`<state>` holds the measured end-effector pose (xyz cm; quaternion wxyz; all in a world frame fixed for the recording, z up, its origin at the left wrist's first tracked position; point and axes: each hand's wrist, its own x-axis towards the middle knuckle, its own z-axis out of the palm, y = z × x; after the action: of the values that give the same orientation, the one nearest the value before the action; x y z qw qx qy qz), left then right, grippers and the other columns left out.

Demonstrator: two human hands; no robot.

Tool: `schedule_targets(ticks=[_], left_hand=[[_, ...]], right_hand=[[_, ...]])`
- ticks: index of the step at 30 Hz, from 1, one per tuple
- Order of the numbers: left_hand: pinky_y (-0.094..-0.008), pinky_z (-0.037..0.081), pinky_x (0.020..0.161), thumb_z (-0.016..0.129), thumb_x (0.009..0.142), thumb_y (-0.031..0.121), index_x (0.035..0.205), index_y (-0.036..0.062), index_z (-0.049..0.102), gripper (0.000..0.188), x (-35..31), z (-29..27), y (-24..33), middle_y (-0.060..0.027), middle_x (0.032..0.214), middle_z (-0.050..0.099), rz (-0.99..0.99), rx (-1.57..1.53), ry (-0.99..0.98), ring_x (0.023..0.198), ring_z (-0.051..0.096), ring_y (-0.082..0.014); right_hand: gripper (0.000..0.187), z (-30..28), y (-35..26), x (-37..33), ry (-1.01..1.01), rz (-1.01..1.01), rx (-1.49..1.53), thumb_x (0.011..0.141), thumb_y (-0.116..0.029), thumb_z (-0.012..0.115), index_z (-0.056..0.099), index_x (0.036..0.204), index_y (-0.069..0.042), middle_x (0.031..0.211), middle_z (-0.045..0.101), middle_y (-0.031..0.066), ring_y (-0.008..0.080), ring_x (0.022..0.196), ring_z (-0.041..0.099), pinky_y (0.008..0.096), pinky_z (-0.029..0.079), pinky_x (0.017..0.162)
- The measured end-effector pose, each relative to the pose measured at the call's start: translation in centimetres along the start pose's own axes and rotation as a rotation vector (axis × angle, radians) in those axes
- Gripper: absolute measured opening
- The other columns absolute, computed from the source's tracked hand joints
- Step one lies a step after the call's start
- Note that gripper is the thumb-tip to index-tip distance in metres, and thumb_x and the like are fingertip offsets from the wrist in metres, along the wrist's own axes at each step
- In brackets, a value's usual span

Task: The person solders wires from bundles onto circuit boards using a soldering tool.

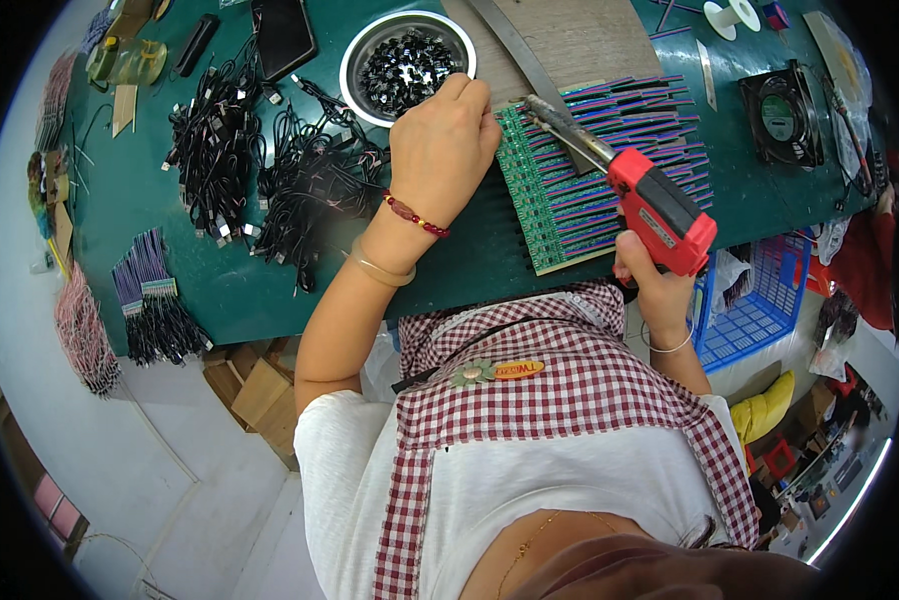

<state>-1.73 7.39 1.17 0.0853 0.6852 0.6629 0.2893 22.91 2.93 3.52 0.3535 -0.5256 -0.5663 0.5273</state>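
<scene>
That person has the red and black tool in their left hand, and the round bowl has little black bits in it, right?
Not quite: the head view shows the red and black tool in the right hand, not the left hand. The round bowl does hold little black bits.

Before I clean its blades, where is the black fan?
In the head view, the black fan sits toward the right of the green table, right of the circuit boards.

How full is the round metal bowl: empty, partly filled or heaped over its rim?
The bowl is partly filled: small black parts cover its middle, with bare metal wall around them.
</scene>
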Motion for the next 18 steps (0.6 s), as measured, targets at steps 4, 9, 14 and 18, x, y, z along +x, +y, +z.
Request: schedule_targets(ticks=[4,9,14,18], left_hand=[[-0.0378,0.046,0.052,0.06,0.074,0.008,0.073,0.0048,0.054,0.007,0.0,0.0,0.1,-0.008,0.073,0.056,-0.004,0.006,0.0,0.061,0.058,-0.0295],[-0.0381,0.046,0.052,0.061,0.074,0.008,0.072,0.0048,0.054,0.008,0.0,-0.1,0.3,-0.008,0.073,0.055,-0.01,0.017,-0.003,0.061,0.058,-0.0294],[-0.038,0.047,0.052,0.061,0.074,0.008,0.073,0.0051,0.054,0.008,-0.1,0.0,0.2,-0.0078,0.074,0.055,-0.006,0.02,-0.015,0.061,0.058,-0.0293],[-0.0387,0.047,0.053,0.06,0.075,0.009,0.075,0.0052,0.053,0.008,-0.1,-0.1,0.2,-0.0081,0.075,0.055,0.001,0.041,-0.031,0.062,0.058,-0.0294]], right_hand=[[0.03,-0.2,-0.6,-0.3,0.032,0.096,0.029,0.086,-0.006,0.061,0.055,0.112,0.006,0.066,0.055,0.0029,0.0079,0.053,0.051,0.0214,0.041,0.05],[0.029,-1.0,1.6,-0.9,-0.015,-0.05,-0.077,0.085,-0.007,0.062,0.056,0.111,0.006,0.067,0.056,0.0027,0.0081,0.054,0.052,0.0216,0.041,0.051],[0.025,-0.6,1.3,-0.8,-0.022,-0.081,-0.051,0.084,-0.007,0.064,0.058,0.106,0.003,0.068,0.058,0.0028,0.0084,0.055,0.053,0.0218,0.042,0.051],[0.019,-0.3,1.1,-0.7,-0.045,-0.059,-0.036,0.084,-0.007,0.065,0.058,0.1,0.001,0.067,0.058,0.0023,0.008,0.055,0.053,0.022,0.042,0.05]])
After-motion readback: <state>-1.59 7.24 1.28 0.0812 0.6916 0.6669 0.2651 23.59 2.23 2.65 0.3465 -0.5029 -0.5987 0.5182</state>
